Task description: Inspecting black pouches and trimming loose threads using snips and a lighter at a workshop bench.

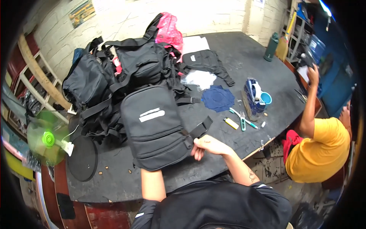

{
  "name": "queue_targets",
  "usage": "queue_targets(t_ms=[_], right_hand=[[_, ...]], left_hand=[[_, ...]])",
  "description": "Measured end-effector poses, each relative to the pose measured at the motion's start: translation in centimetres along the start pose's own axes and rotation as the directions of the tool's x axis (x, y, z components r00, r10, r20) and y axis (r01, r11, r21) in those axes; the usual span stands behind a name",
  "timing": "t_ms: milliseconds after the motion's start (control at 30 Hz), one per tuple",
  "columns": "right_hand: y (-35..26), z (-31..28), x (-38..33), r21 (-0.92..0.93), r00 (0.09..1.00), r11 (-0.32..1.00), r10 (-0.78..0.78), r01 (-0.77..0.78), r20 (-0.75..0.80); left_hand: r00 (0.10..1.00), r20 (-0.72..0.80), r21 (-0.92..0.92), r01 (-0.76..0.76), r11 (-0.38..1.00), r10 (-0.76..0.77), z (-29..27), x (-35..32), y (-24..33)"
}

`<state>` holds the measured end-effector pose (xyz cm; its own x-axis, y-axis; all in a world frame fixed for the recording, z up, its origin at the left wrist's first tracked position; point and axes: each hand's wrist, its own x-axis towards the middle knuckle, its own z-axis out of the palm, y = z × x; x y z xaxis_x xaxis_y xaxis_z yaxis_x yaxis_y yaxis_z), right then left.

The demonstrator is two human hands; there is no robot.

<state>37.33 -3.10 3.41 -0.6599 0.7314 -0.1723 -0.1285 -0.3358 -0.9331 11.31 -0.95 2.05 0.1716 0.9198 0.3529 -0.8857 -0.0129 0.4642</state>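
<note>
A black backpack (154,122) with two front zippers and a pale label lies tilted at the near side of the table. My left forearm (152,187) passes beneath its lower edge, and the bag hides that hand. At the bag's lower right corner, my right hand (207,146) is closed, thumb and fingers pinched at the edge by a small tab. A webbing strap with a buckle (201,127) sticks out from the side just above those fingers.
Black bags (133,65) are heaped at the back left. Navy fabric pieces (218,98), a yellow lighter (231,123), thread snips (243,121) and a tape roll (265,98) lie right of the backpack. A green fan (48,139) stands left; a person in yellow (322,152) works right.
</note>
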Motion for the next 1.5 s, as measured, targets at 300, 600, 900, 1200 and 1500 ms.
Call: queue_targets(t_ms=[300,600,900,1200,1500], right_hand=[[3.2,-14.5,-5.3,-0.327,0.081,0.274,-0.642,-0.904,-0.762],[4.7,-16.6,-6.3,-0.699,0.057,0.459,-0.813,-0.548,-0.579],[-6.3,1.5,3.2,-0.566,0.493,0.748,-0.659,0.348,-0.568],[-4.6,-4.0,6.0,-0.508,0.191,0.738,-0.632,0.445,-0.751],[-4.6,1.5,2.0,-0.605,0.649,0.626,-0.727,0.492,-0.224]], left_hand=[[0.999,0.04,0.198,-0.026,0.98,0.018,2.7,-1.6,-1.2],[0.997,0.064,0.527,-0.069,0.847,0.042,5.8,0.1,-1.4],[0.994,0.102,0.785,-0.063,0.616,-0.029,8.7,0.9,-2.5],[0.989,0.116,0.949,-0.082,0.305,-0.094,11.5,1.6,-2.5],[0.984,0.102,0.993,-0.11,-0.044,-0.147,13.0,2.4,-1.4]])
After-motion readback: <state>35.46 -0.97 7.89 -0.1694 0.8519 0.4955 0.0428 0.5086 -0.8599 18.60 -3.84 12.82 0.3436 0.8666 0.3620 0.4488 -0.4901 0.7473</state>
